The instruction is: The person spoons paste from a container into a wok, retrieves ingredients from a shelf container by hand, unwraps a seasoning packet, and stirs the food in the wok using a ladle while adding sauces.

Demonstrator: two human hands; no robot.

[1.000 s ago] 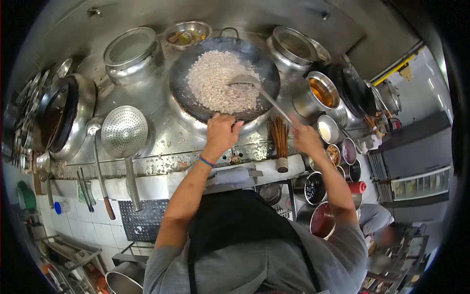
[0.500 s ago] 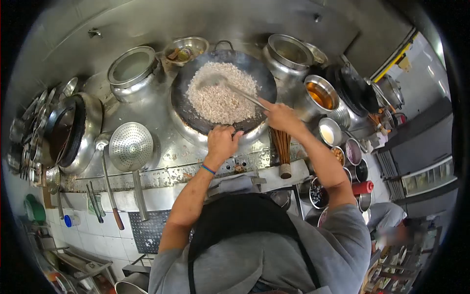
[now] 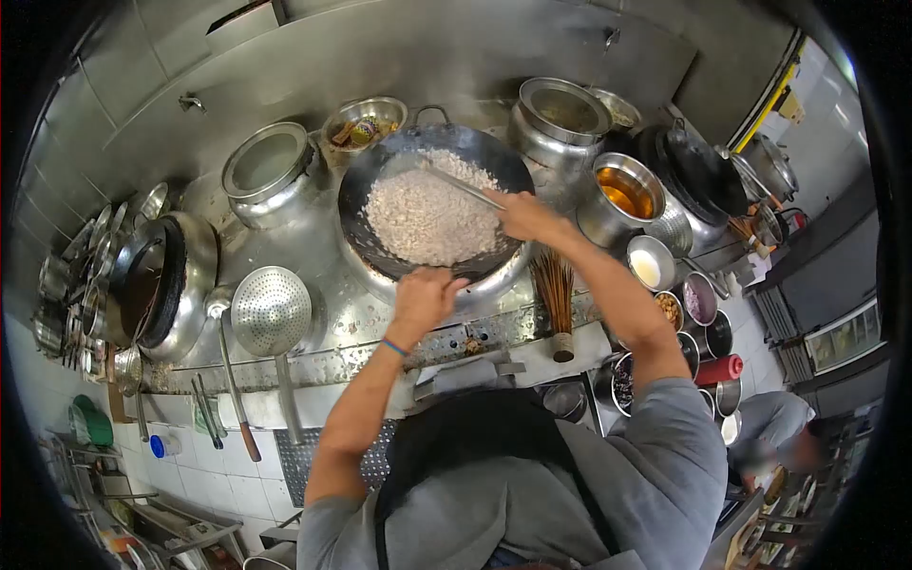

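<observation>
A large dark wok [image 3: 355, 190] sits on the stove, holding a broad heap of pale, crumbly food [image 3: 429, 217]. My left hand [image 3: 426, 299] is closed on the wok's near rim, its thumb pointing right. The grip itself is partly hidden under the fingers. From the right, my right hand [image 3: 528, 218] grasps the long handle of a ladle [image 3: 464, 183], which slants across the wok. The ladle's head lies blurred in the food at the far left of the heap.
A perforated strainer [image 3: 272, 309] and a long-handled ladle [image 3: 231, 380] lie on the left. A bamboo brush [image 3: 555, 299] stands right of the wok. Beyond it are a pot of amber liquid [image 3: 627, 185] and a bowl of white liquid [image 3: 650, 263]. Another person [image 3: 771, 427] is at lower right.
The view has shifted, so the stove sits slightly lower in it. The ladle has moved a little left and away within the wok. My left hand keeps its hold on the rim.
</observation>
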